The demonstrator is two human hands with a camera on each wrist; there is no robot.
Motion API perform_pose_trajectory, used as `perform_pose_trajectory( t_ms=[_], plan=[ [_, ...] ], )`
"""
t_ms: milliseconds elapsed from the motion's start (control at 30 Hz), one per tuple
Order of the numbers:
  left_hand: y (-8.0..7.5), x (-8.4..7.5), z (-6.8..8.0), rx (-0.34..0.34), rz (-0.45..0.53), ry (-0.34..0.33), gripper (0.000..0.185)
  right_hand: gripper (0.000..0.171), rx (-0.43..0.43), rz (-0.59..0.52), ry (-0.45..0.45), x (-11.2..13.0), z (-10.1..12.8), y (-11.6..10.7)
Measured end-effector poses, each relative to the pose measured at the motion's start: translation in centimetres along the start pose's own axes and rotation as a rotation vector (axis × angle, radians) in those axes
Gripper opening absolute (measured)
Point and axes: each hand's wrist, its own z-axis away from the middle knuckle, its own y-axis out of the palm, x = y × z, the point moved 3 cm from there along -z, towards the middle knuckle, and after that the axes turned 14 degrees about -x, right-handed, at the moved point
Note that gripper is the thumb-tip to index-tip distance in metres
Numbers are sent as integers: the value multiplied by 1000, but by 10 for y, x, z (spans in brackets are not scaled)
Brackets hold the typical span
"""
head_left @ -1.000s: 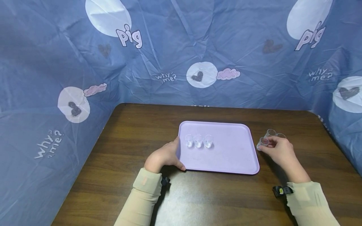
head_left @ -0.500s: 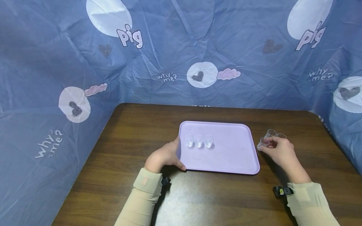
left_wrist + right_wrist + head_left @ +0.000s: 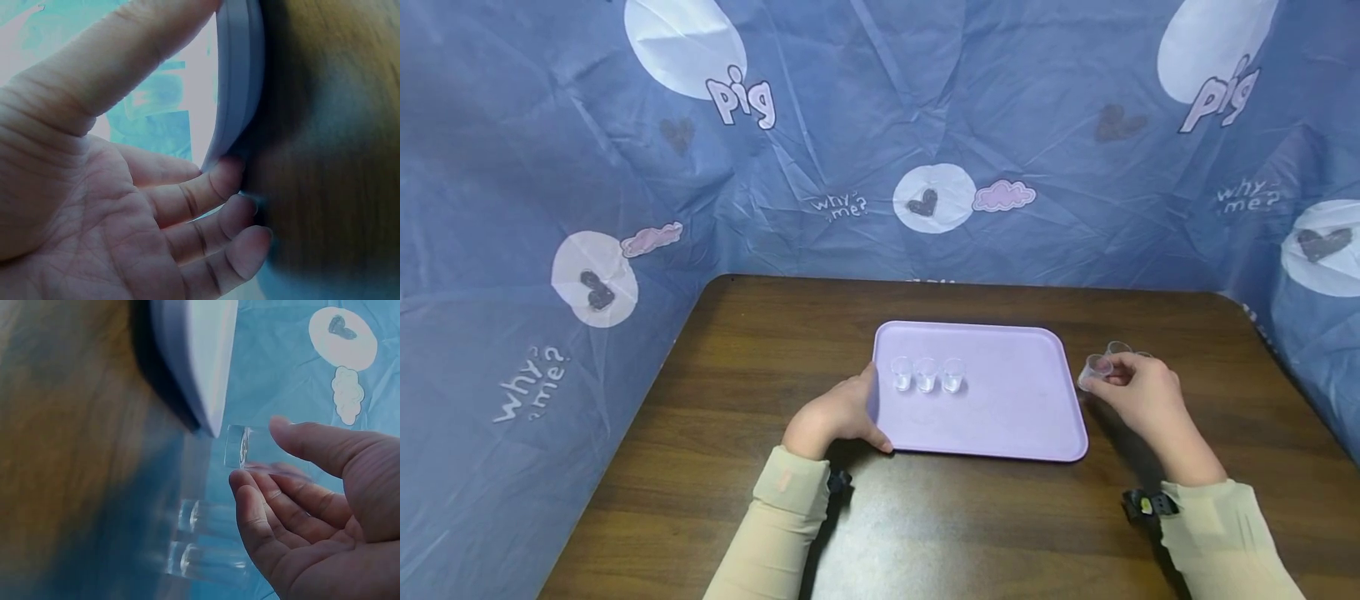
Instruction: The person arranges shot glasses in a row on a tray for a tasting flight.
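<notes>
On the table lies a lilac tray with three small clear shot glasses standing upright in a row on its left half. My left hand spans the tray's near left corner, thumb at the front edge and fingers along the left side. In the left wrist view, fingertips touch the tray's rim. Just beyond the tray's right edge, my right hand pinches another shot glass between thumb and fingers. Its base shows above the table in the right wrist view.
Behind the right hand stand two more clear shot glasses, partly hidden by it; both show lower in the right wrist view, one glass beside the other. The brown wooden table ends at a blue printed cloth.
My right hand has raised the pinched shot glass slightly and tilted it a little. The left hand and the tray have not moved.
</notes>
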Motion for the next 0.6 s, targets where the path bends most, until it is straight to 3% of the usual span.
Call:
perform_pose_trajectory(
  t_ms=[333, 600],
  plan=[
    [0, 0, 0, -9, 7, 9, 135, 42, -21, -20, -45, 16, -2, 6],
    [0, 1, 0, -3, -3, 17, 135, 37, 30, -83, -35, 32, -3, 16]
  ],
)
